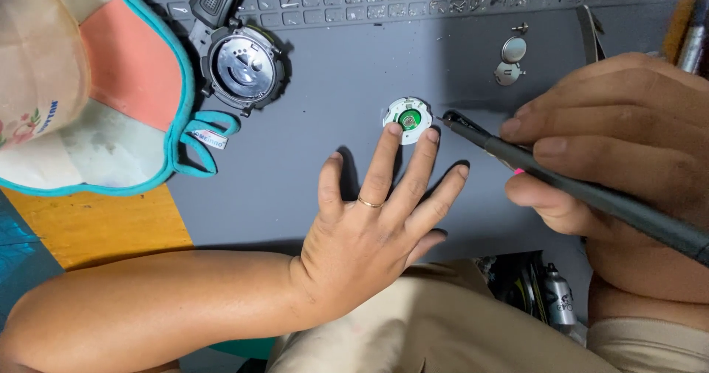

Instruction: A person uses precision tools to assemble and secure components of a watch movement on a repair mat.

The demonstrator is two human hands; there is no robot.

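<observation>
I am sitting at a grey work mat (310, 159) and looking down at my two hands. My left hand (369, 229) is lying flat on the mat with its fingers spread wide open. It is not gripping anything. Two of its fingertips (394, 131) are pressing on the near edge of a small round watch part (408, 119). That part is white with a green middle, and it is sitting on the mat at about 12 o'clock from my left hand. A thin gold ring (369, 203) is shining on one finger.

My right hand (617, 140) is closed around a long dark tool (576, 188), holding it like a pencil. The tool is slanting across the mat, and its thin tip is pointing at the round part from about 3 o'clock. The tip is very close to the part, but I cannot tell if it is touching.

At about 10 o'clock from the round part, an open black watch case (242, 66) is lying with its strap. At about 1 o'clock, two small silver discs (511, 59) are lying just beside each other, with a tiny screw (521, 27) near them. At 9 o'clock, at the left edge of the mat, a soft pouch with a teal edge (96, 85) is resting.
</observation>
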